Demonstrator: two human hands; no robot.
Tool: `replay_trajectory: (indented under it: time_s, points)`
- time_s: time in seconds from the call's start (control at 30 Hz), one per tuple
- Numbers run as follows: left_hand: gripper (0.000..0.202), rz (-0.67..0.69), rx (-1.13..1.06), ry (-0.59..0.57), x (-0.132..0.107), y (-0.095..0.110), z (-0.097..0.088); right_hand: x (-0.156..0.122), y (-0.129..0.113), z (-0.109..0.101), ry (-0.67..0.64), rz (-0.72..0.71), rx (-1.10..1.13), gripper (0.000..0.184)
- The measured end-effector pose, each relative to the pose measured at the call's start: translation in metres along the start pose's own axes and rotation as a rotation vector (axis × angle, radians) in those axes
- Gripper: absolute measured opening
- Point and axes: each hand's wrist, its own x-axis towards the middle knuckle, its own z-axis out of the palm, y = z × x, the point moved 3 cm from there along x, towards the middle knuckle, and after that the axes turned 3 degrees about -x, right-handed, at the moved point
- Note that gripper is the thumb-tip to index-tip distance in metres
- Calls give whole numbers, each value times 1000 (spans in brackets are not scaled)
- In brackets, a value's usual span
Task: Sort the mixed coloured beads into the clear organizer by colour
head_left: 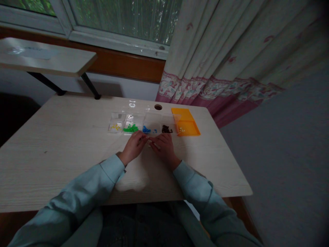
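My left hand [134,146] and my right hand [163,146] rest together on the wooden table [64,144], fingertips meeting in a pinch over something tiny and pale that I cannot make out. Just beyond them stands a row of clear plastic trays: one with yellow bits [115,127], one with green pieces [131,129], one with blue pieces [147,130] and one with dark brown pieces [167,129]. An orange tray [186,122] with a few pale bits lies to the right of the row.
A round cable hole [158,107] sits in the table behind the trays. A second desk [46,58] stands at the back left under the window. A flowered curtain [231,61] hangs at the right, past the table's edge.
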Motion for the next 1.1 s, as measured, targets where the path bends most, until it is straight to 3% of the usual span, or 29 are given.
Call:
replay_trajectory:
  time_s: [0.13,0.37,0.47,0.6,0.7,0.8,1.0,1.1]
  points:
    - [25,-29,-71,-7,-2,6,0,-1,-7,-3,73,20,-20,12]
    - [25,12,-12,5,-1,6,-8,0,-6,-9,33,71,-35,12]
    - [26,31,24,65,1,0,-19,1,25,-24,147,192,-127,15]
    - [24,32,25,104,1,-9,-29,-11,90,-49,304,614,-342,21]
    - [24,44,42,72,0,-10,-29,-24,122,-56,335,768,-341,23]
    - [21,79,73,14,-2,-8,-26,-30,131,-51,306,769,-335,28]
    - [22,102,95,-54,-5,-5,-24,-30,128,-38,134,695,-369,27]
    - [24,101,98,-66,-4,-5,-24,-29,127,-41,191,713,-349,28]
